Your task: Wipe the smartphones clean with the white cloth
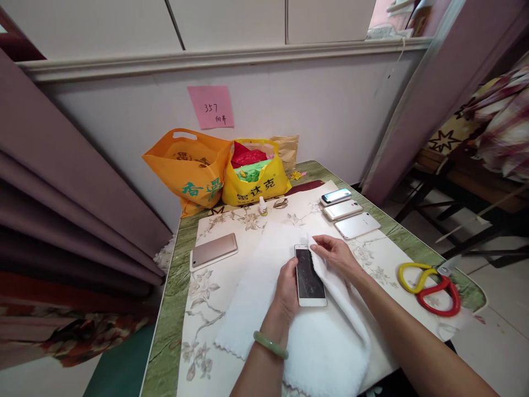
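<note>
A white smartphone (311,275) with a dark, smudged screen lies face up over a white cloth (252,309) on the table. My left hand (287,284) grips the phone along its left edge, thumb at the screen's side. On the other side my right hand (333,253) pinches a folded-up edge of the cloth near the phone's top right corner. The cloth spreads under the phone and both forearms. A green bangle sits on my left wrist.
Several phones lie about: a rose-gold one (215,251) left, a white one (357,225) among others right. Scissors (430,286) rest at the right edge. Behind stand an orange bag (185,165), a yellow bag (256,187), a small bottle (263,207) and glasses (280,203).
</note>
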